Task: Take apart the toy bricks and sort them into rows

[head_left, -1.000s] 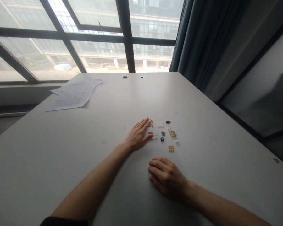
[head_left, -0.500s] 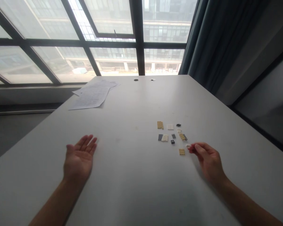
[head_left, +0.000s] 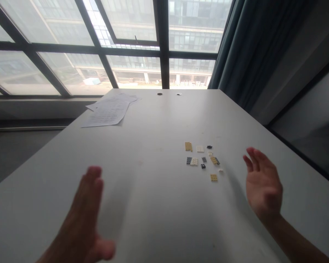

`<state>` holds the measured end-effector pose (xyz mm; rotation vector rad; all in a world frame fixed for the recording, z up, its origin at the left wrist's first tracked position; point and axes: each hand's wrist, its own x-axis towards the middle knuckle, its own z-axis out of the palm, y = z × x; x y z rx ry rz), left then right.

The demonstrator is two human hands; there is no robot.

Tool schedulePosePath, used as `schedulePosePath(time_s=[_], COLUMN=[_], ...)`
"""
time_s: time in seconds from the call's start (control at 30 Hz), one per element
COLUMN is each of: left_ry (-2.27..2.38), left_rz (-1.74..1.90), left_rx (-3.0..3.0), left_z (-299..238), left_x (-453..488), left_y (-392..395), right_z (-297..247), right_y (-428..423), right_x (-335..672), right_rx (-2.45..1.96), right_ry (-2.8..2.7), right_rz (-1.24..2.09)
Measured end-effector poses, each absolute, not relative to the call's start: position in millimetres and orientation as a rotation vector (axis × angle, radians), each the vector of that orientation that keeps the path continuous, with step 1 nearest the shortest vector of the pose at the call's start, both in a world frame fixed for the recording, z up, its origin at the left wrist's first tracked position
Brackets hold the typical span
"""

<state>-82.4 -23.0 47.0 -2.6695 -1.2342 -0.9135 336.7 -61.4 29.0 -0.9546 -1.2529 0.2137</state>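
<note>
My left hand is raised over the left part of the table, somewhat blurred, thumb held away from the fingers and nothing in it. On the other side, my right hand hovers open with its palm turned inward, to the right of several small building bricks. Nearest to it lies a small white brick. A tan plate is just below that, and a tan piece with grey just above. Farther left are a black brick, a white studded plate, a dark grey plate and a tan plate.
The bricks lie on a white table. Printed sheets of paper rest at its far left. Two round cable holes, one a dark hole, sit near the back edge. A window and a dark curtain stand beyond.
My right hand has let go of the small white brick, which now lies on the table, and has moved right and opened. My left hand has turned from palm up and come nearer.
</note>
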Motion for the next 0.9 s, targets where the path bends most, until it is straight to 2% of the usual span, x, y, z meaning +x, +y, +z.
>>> schedulePosePath(time_s=[0.07,0.13,0.27,0.43,0.57,0.9], left_ry=[-0.898,-0.753,-0.725,-0.818,-0.901,-0.955], left_rz=[-0.7,-0.502,-0.231,-0.07,0.073,0.118], left_rx=[-2.734,-2.787,-2.929,-3.127,-3.235,-3.28], left_z=[46,37,8,-11,-8,-8], left_x=[-62,-46,-33,-29,-26,-27], left_y=[-33,-37,-37,-38,-37,-34], right_z=[30,26,9,-5,-4,1], right_y=[-74,-84,-88,-81,-79,-79], right_x=[319,305,290,285,282,279], right_rx=[-0.997,-0.958,-0.96,-0.991,-1.043,-1.07], right_ry=[-1.834,-2.277,-2.667,-2.817,-2.81,-2.796], right_rz=[0.071,-0.067,0.046,0.438,0.626,0.677])
